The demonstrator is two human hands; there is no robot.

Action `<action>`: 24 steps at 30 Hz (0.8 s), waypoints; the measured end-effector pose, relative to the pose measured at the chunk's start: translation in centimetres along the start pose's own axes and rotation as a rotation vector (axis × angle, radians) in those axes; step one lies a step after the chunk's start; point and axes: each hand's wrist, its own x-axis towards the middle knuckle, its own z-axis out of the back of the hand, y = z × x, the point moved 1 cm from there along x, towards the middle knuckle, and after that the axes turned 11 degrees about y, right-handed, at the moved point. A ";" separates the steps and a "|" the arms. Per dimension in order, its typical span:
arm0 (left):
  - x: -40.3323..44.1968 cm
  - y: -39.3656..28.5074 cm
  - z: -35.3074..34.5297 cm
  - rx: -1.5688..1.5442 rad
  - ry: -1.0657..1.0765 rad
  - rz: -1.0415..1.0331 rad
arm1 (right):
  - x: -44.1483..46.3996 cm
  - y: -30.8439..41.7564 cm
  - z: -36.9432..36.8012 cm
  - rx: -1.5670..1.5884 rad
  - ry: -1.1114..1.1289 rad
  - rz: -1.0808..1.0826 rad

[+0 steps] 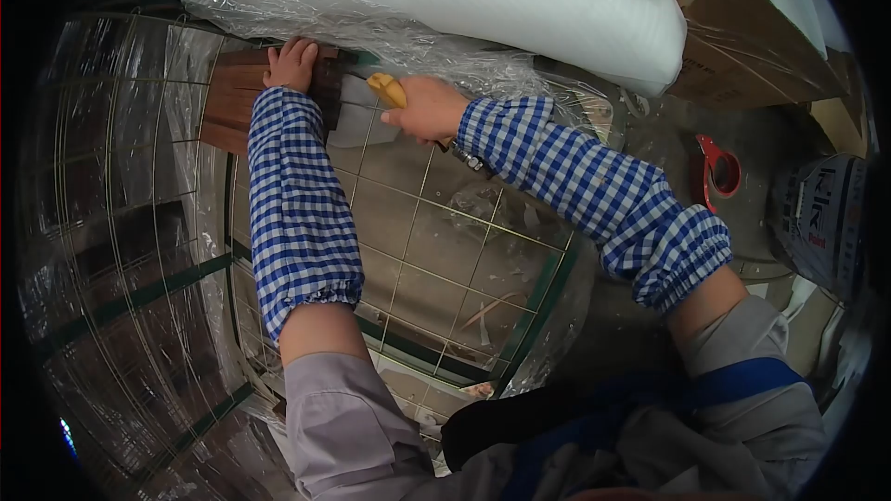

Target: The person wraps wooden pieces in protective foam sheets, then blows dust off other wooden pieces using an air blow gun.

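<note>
Reddish-brown wooden pieces (232, 100) lie stacked side by side on a wire mesh with a green frame (538, 315). My left hand (292, 65) rests on the right part of the stack, its fingers apart on the wood. To the right of it, my right hand (422, 109) is closed round a yellow-handled tool (387, 89); the tool's far end is hard to make out. A pale sheet (357, 116) lies between the stack and my right hand. Both forearms wear blue checked sleeves.
A white foam roll (483, 0) and clear plastic wrap (371, 23) lie along the far side. A cardboard box (742, 56) stands at the upper right. A red tape dispenser (717, 170) and a paint bucket (817, 223) are on the right. Wrapped mesh rises at left.
</note>
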 end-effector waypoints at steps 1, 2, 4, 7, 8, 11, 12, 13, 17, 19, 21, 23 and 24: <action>-0.2 -0.2 0.0 0.003 0.004 0.016 | 0.0 -0.1 -0.1 0.054 0.015 0.016; -0.5 -0.4 0.2 0.007 0.006 0.033 | -0.3 0.0 -0.3 0.055 0.014 0.018; -1.2 -1.0 0.4 0.008 0.005 0.039 | -1.8 0.1 -1.2 0.044 0.032 0.171; -1.4 -1.1 0.4 0.014 -0.014 0.037 | -1.4 -3.5 -3.5 -0.097 -0.067 0.349; -1.4 -1.1 0.1 0.025 -0.025 0.028 | -2.2 -3.0 -3.5 -0.323 -0.344 0.551; -1.5 -1.3 -0.2 0.040 -0.036 0.066 | -4.3 -2.3 -0.2 -0.114 -0.279 0.259; -1.8 -1.6 0.1 0.048 -0.010 0.077 | -5.0 -1.7 0.4 0.068 -0.090 0.094; -2.3 -2.0 0.1 0.045 -0.016 0.084 | -5.9 -1.0 0.4 0.129 -0.038 0.043; -4.6 -1.9 -0.2 -0.017 -0.096 0.099 | -8.2 -1.3 -0.4 0.139 -0.035 0.070; -7.9 -0.9 -0.9 -0.189 -0.448 0.022 | -10.4 -1.1 -1.9 0.158 0.045 0.132; -15.3 -1.1 -0.5 -0.251 -0.587 0.265 | -12.3 -1.1 -3.5 0.195 0.132 0.188; -18.7 0.1 -0.7 -0.251 -0.639 0.440 | -13.5 -0.3 -4.5 -0.003 0.144 0.271; -19.1 1.9 -2.5 -0.636 -0.522 0.528 | -13.9 0.5 -5.0 -0.107 0.257 0.259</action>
